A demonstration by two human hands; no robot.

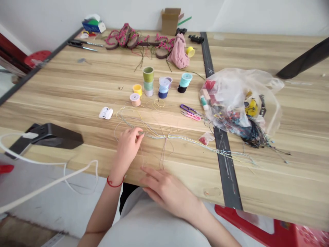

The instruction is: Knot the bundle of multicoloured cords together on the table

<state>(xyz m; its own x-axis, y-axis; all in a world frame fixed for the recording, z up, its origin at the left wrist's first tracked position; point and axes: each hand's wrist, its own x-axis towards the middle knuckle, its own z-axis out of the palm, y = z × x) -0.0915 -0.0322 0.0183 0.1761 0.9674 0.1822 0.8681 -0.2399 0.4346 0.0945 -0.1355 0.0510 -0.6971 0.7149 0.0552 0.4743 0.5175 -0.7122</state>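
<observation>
A bundle of thin coloured threads lies across the wooden table, tied at a knot near the middle. My left hand rests on the table with its fingertips pinched on the threads left of the knot. A red cord circles that wrist. My right hand lies at the table's near edge, fingers stretched out flat, holding nothing, just below the hanging thread ends.
Several thread spools stand behind the threads. Small scissors, a white earbud case, a clear plastic bag of beads, braided sandals, a pink cloth, a cardboard box, a black device with white cable.
</observation>
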